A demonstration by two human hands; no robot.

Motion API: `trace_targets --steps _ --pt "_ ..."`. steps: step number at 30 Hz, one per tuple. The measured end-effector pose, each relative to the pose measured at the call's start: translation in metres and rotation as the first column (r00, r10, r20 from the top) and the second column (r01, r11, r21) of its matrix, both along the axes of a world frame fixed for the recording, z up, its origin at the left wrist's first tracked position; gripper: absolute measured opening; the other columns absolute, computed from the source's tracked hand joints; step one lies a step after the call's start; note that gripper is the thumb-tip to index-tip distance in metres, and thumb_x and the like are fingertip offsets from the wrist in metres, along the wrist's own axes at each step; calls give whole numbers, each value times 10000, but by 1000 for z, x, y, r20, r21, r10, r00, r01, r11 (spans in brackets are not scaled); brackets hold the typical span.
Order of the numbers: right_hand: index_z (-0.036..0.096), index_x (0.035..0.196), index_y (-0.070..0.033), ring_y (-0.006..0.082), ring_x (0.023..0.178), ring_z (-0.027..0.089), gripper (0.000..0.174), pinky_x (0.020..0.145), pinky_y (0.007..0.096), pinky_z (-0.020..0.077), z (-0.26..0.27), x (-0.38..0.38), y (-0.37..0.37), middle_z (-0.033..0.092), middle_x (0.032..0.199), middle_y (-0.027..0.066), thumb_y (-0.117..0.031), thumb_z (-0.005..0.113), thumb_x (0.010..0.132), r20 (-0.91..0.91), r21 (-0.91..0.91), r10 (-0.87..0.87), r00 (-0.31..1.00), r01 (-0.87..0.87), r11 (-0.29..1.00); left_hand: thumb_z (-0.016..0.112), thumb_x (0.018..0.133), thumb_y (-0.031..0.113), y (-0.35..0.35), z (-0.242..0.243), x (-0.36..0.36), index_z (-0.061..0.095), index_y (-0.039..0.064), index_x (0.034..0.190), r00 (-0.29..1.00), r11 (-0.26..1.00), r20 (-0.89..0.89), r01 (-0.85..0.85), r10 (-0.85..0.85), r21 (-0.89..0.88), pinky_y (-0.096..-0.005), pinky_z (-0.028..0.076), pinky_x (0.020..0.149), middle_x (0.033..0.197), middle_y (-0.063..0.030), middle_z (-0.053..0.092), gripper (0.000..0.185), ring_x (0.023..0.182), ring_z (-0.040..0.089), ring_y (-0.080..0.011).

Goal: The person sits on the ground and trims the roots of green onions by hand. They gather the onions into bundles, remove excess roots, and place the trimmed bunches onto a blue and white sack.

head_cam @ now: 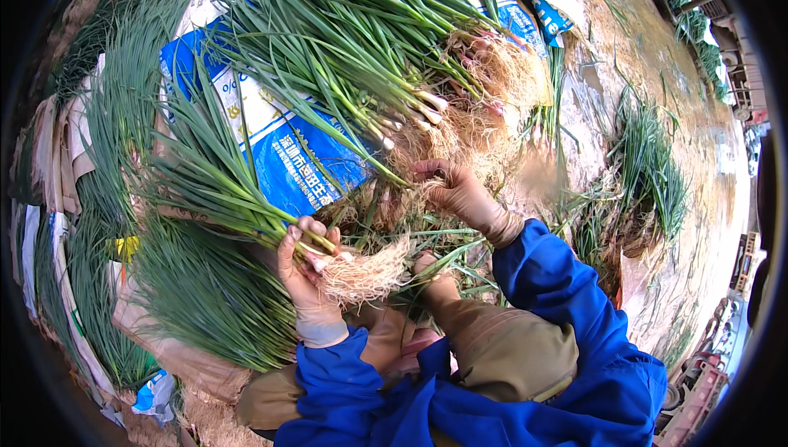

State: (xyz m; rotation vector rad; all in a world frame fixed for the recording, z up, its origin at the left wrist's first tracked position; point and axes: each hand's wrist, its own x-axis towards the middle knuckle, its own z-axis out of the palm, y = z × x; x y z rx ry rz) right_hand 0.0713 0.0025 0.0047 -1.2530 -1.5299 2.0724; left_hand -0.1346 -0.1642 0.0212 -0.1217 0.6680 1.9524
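My left hand, in a thin pale glove, is wrapped around a bunch of green garlic just above its bulbs. The leaves fan out to the upper left, and its pale roots hang out to the right. My right hand, gloved too, pinches the root end of a single green garlic stalk whose leaves reach up to the left. Beyond it lies a large pile of green garlic, roots turned towards me, on a blue and white printed sack.
More green garlic lies in rows on my left over brown sacking. Leaf scraps litter the ground by my feet. To the right, another heap rests on wet, muddy ground. Vehicles stand at the far right edge.
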Motion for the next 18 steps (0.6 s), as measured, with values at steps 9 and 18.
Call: trace_targets --steps 9,18 --pt "657 951 -41 34 642 514 148 562 203 422 32 -15 -19 607 734 -34 -168 659 874 -67 -140 178 982 -186 972 620 822 284 0 -1 44 426 104 1346 896 919 214 395 -389 18 -258 398 543 764 -32 489 587 653 440 -130" --pt "685 1012 -82 322 831 661 332 729 438 512 -61 110 -17 685 865 132 -269 682 737 877 -253 477 -52 -895 367 595 841 279 -1 -10 41 329 95 1420 882 901 192 434 -430 25 -236 411 518 780 -43 486 664 610 415 -118"
